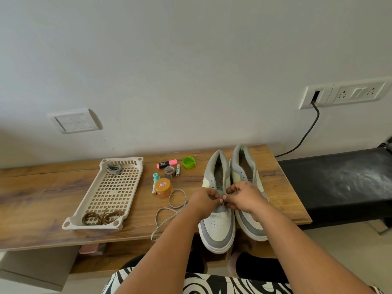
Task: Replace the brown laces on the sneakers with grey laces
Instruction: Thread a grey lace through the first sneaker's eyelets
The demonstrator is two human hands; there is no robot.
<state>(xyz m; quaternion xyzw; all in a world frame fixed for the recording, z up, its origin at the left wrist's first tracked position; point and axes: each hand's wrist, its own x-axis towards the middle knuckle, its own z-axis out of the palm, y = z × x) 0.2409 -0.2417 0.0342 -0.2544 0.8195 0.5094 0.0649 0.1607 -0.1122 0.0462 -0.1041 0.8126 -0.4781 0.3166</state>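
Two white-and-grey sneakers stand side by side on the wooden table, the left sneaker (217, 221) with its toe over the front edge and the right sneaker (244, 166) close beside it. My left hand (204, 201) and my right hand (244, 197) meet over the left sneaker's lower eyelets, and both pinch a grey lace (167, 213) there. The lace trails left in loops across the table. A second grey lace (114, 168) lies coiled at the far end of a beige slotted tray (84, 209). The brown laces (101, 217) lie bundled at the tray's near end.
Between tray and sneakers sit a pink highlighter (166, 164), a green cap (188, 162), a tape roll (169, 171), two batteries, a small teal-capped bottle (156, 177) and an orange-lidded jar (163, 187). A black bench (339, 181) adjoins the table at right. A cable runs from the wall socket.
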